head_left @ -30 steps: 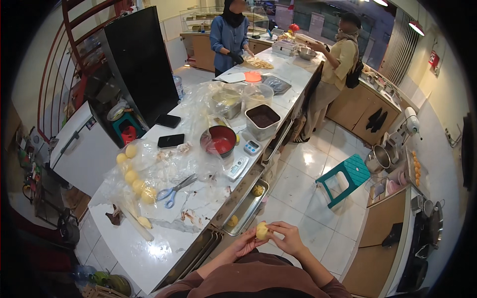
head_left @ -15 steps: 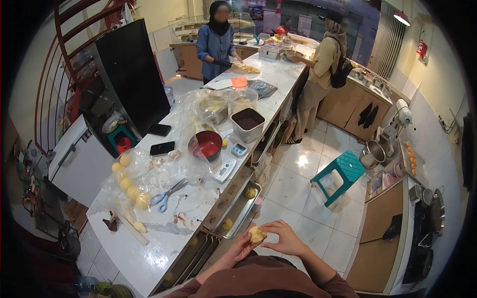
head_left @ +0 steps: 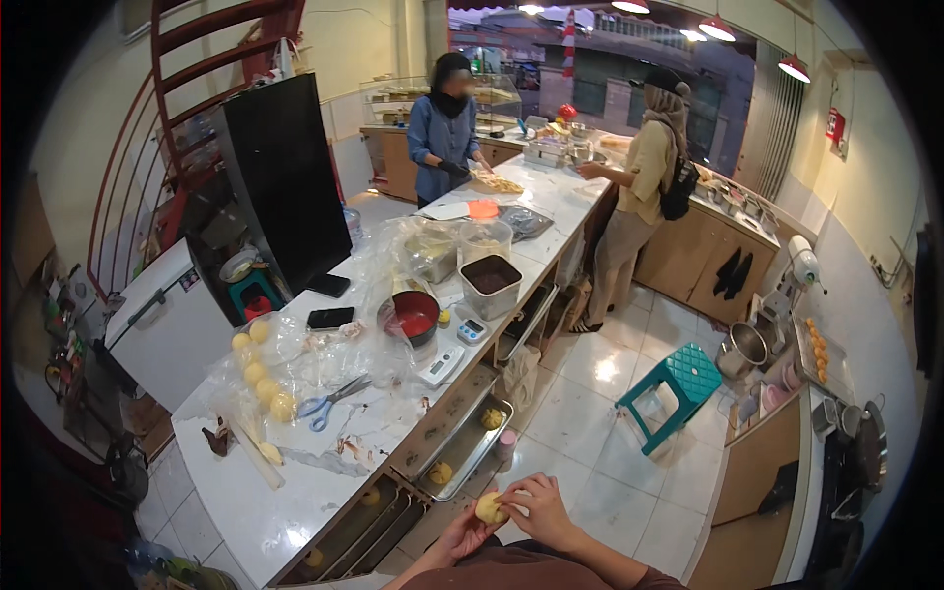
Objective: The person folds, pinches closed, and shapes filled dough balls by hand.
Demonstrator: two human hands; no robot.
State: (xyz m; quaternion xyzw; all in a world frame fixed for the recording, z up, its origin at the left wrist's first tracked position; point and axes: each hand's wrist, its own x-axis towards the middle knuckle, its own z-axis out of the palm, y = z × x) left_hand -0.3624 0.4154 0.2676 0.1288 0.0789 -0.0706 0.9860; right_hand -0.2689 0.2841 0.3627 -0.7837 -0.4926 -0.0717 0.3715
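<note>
A pale yellow dough ball (head_left: 490, 508) rests in the curled fingers of my left hand (head_left: 464, 532), low in front of my body. My right hand (head_left: 541, 513) comes at it from the other side, its fingertips pinched against the dough's upper edge. Just beyond my hands, a metal tray (head_left: 465, 460) juts out from a shelf under the counter, with two dough pieces (head_left: 441, 473) lying apart in it. Several smooth dough balls (head_left: 256, 374) sit in a row under clear plastic on the counter.
On the white counter (head_left: 236, 501) lie blue-handled scissors (head_left: 320, 408), a digital scale (head_left: 441, 366), a red-lined bowl (head_left: 413, 317) and a metal container of dark filling (head_left: 491, 285). A green stool (head_left: 678, 388) stands on the floor. Two people (head_left: 447, 138) work farther along the counter.
The view has tilted upward. My right fingers, spread beside the dough before, are now gathered against it. The dough looks rounder and more closed.
</note>
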